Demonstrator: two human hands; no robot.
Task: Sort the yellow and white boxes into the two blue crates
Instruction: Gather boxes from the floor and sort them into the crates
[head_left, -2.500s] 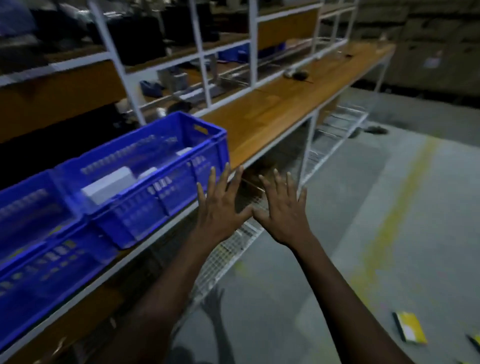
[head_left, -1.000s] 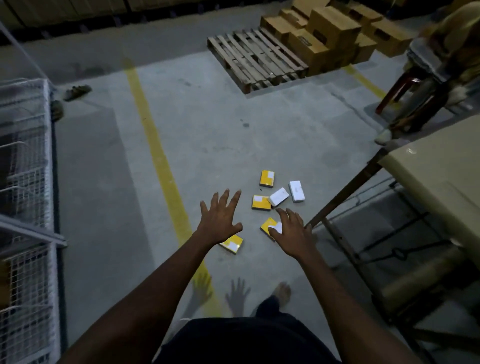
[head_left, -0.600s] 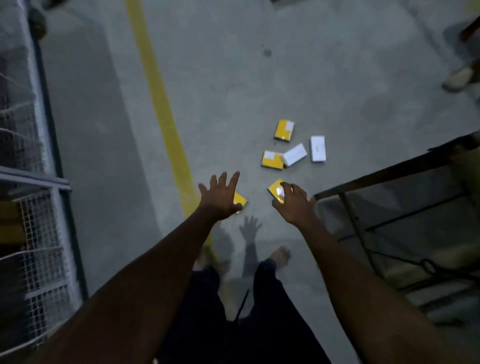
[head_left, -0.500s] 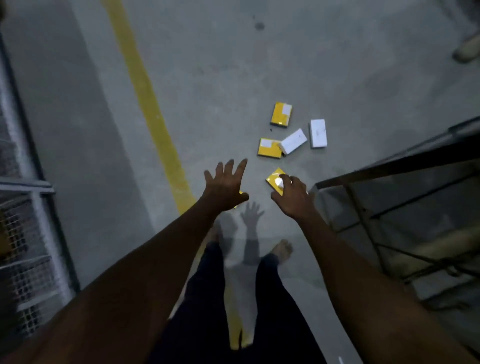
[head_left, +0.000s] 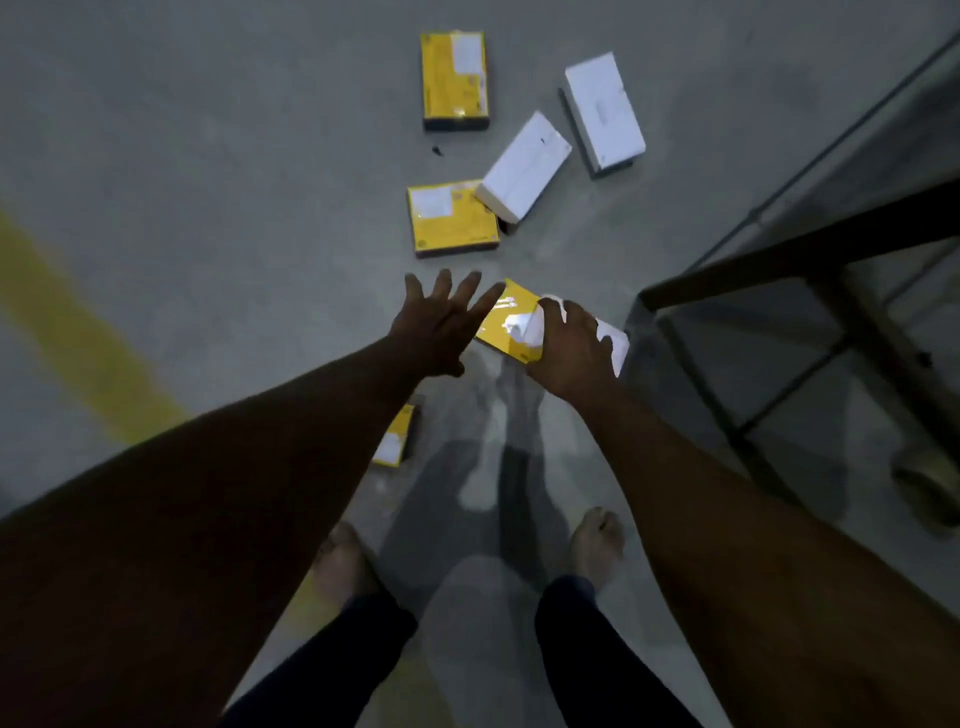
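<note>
Several yellow and white boxes lie scattered on the grey floor. My right hand (head_left: 571, 348) is curled over the nearest yellow box (head_left: 509, 322) and grips it; a white patch shows past its fingers. My left hand (head_left: 441, 325) hovers open with fingers spread, its fingertips at that box's left edge. Farther out lie a yellow box (head_left: 452, 221), a second yellow box (head_left: 454, 78), and two white boxes (head_left: 522, 166) (head_left: 602, 111). Another yellow box (head_left: 397, 436) is half hidden under my left forearm. The blue crates are out of view.
A dark metal table frame (head_left: 779, 254) stands close on the right, next to my right hand. A yellow painted line (head_left: 78, 348) crosses the floor on the left. My bare feet (head_left: 595, 540) stand just behind the boxes.
I turned from the blue crates on the bench to the floor and bent down; the boxes are much nearer. My right hand has closed over the nearest yellow box, and my left hand has come beside it.
</note>
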